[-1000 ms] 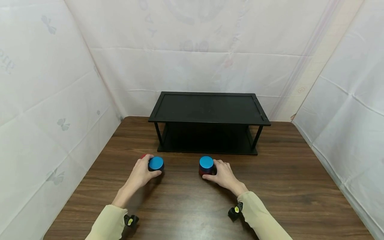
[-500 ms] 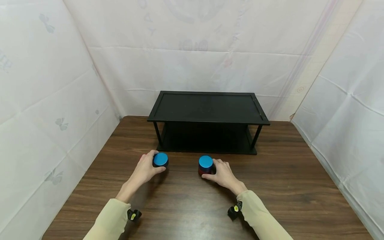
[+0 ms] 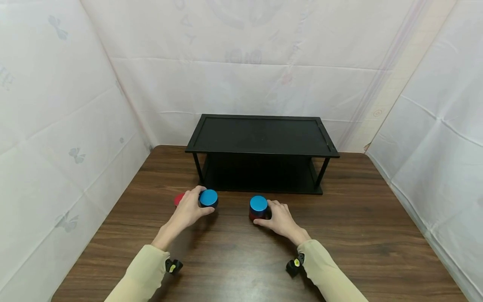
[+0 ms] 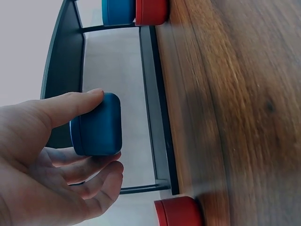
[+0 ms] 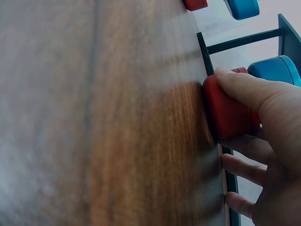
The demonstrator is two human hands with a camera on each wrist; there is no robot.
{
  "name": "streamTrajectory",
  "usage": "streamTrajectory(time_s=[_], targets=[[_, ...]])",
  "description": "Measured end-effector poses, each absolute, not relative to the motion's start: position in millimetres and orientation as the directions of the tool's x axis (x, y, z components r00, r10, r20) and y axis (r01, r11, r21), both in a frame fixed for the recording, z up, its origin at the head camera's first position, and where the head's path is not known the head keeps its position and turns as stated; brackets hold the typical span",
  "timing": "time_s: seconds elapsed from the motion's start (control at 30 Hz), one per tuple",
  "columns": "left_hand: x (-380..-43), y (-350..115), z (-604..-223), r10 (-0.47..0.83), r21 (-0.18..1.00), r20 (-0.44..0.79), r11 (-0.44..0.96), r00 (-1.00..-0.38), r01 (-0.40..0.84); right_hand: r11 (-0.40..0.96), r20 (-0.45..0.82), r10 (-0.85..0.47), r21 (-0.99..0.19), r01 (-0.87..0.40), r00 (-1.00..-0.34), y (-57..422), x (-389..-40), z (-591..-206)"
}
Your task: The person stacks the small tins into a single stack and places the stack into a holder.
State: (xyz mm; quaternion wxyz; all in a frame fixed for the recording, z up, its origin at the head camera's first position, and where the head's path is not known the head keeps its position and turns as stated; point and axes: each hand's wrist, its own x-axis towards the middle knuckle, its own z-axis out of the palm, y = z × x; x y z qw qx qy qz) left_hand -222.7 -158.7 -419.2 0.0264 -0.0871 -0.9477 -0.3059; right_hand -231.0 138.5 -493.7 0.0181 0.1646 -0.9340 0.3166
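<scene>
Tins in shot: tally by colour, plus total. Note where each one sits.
Blue: 2 (upper-left blue tin in the left hand; stacked blue tin on top of a red one)
Red: 2 (lower red tin gripped by the right hand; other red tin on the table)
Total: 4

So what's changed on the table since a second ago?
The left hand has carried a blue tin rightward and slightly forward toward the stacked blue tin, revealing more of the lone red tin. Neither hand let go. The right hand still holds the stacked red tin, and the black rack stayed put.
</scene>
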Motion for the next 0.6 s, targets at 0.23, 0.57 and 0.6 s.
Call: streamTrajectory(time_s=[0.23, 0.57, 0.6], targets=[[-224.4, -148.6, -414.6, 0.161, 0.58, 0.106, 0.792, -0.981, 0.192, 0.741, 0.14, -0.297, -0.59, -0.321, -0.945, 138.2, -231.0, -493.3], [-226.9, -138.1, -412.3, 0.178, 0.583, 0.116, 0.784, -0.977, 0.212, 0.739, 0.144, -0.295, -0.592, -0.321, -0.945, 138.1, -230.4, -493.8], [-227.3, -137.4, -412.4, 0.18, 0.583, 0.117, 0.784, -0.977, 0.214, 0.739, 0.146, -0.295, -0.592, -0.322, -0.944, 138.1, -230.4, -493.7]])
